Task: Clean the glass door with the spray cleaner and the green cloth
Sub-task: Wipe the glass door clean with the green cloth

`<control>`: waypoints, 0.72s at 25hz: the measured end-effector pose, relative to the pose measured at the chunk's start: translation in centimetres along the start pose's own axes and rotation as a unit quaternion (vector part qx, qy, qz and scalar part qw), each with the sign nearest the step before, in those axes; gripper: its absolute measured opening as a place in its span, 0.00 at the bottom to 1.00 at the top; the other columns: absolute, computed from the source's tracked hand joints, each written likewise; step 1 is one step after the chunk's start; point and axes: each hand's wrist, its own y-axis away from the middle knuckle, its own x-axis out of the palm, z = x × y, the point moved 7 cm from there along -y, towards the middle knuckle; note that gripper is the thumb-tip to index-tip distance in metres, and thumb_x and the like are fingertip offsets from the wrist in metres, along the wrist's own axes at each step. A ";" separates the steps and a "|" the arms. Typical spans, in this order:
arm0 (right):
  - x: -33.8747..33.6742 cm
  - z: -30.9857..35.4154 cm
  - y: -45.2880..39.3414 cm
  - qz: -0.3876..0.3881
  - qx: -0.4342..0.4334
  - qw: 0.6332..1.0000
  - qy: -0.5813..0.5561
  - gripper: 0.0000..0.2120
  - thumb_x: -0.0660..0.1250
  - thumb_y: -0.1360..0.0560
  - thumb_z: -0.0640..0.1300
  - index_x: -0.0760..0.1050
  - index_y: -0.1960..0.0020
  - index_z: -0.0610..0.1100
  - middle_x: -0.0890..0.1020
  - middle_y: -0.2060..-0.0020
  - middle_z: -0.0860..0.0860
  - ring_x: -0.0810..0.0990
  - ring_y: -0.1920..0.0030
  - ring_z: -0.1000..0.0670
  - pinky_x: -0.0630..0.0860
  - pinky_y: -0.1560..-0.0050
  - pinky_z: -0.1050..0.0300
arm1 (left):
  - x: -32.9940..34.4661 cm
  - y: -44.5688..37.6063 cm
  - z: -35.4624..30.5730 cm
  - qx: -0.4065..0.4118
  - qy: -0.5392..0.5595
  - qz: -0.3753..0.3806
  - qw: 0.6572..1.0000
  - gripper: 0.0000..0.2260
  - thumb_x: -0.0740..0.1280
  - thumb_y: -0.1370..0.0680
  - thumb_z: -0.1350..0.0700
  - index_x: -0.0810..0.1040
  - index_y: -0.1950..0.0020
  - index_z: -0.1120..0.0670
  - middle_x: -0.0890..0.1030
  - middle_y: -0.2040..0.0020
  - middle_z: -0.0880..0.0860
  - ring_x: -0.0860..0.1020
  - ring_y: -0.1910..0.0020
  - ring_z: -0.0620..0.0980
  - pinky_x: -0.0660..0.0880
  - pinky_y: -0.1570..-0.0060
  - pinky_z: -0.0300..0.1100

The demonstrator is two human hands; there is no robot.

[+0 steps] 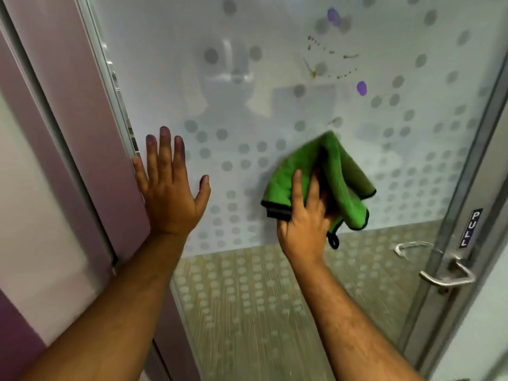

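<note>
1. Wiping step in hand, by the look of it: green cloth (324,180) bunched in the right hand (305,221), fingers (297,185) curled over its lower folds, cloth held at or just off the frosted, dotted part of the glass door (247,105); actual contact not clear.
2. Left hand (171,193) pressed flat near the door's hinge-side edge, fingers (164,149) spread wide and holding nothing; probably steadying the panel.
3. Spray cleaner nowhere in view.
4. Dirt left higher up: brownish streaks and specks (330,59) in a loose arc, plus two purple smudges, upper (333,15) and lower (361,88), all well above the cloth.
5. Next move, as a judgement: cloth carried up and slightly right to those marks, pressed flat and rubbed with firm overlapping strokes; a flatter fold likely better than the loose bunch.
6. Door handle (450,273) and "PULL" label (471,228) at the right edge, well clear of both hands.
</note>
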 end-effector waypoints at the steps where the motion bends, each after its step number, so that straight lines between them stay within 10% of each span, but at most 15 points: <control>1: 0.9 -1.3 2.3 0.027 0.035 0.999 -0.001 0.50 0.71 0.24 0.48 0.41 0.14 0.58 0.53 0.14 0.45 0.58 0.19 0.38 0.74 0.36 0.31 | 0.0 0.1 -0.1 -0.001 -0.004 0.001 1.000 0.37 0.60 0.16 0.40 0.54 0.13 0.56 0.55 0.13 0.59 0.52 0.13 0.63 0.48 0.16 0.65; 9: 5.8 0.3 11.4 0.049 0.286 0.935 -0.202 0.53 0.68 0.23 0.36 0.37 0.15 0.58 0.30 0.16 0.56 0.34 0.14 0.43 0.55 0.21 0.23 | 0.1 0.1 -0.1 0.008 -0.010 0.005 1.000 0.37 0.59 0.16 0.39 0.53 0.13 0.56 0.55 0.13 0.60 0.53 0.13 0.64 0.50 0.17 0.68; 15: 4.8 8.9 7.9 0.124 0.092 0.964 -0.218 0.50 0.64 0.24 0.40 0.37 0.17 0.69 0.31 0.17 0.64 0.24 0.19 0.52 0.34 0.26 0.16 | -0.1 -0.1 -0.1 0.011 -0.013 0.021 1.000 0.37 0.59 0.16 0.39 0.52 0.13 0.56 0.53 0.12 0.60 0.52 0.13 0.63 0.50 0.17 0.67; 18: 3.7 11.7 4.2 0.099 -0.005 0.980 -0.170 0.36 0.56 0.18 0.57 0.42 0.15 0.65 0.33 0.16 0.63 0.33 0.15 0.51 0.41 0.27 0.16 | -0.5 0.4 -0.2 0.018 0.009 0.026 0.999 0.36 0.61 0.15 0.39 0.54 0.13 0.56 0.54 0.12 0.59 0.52 0.13 0.62 0.49 0.16 0.65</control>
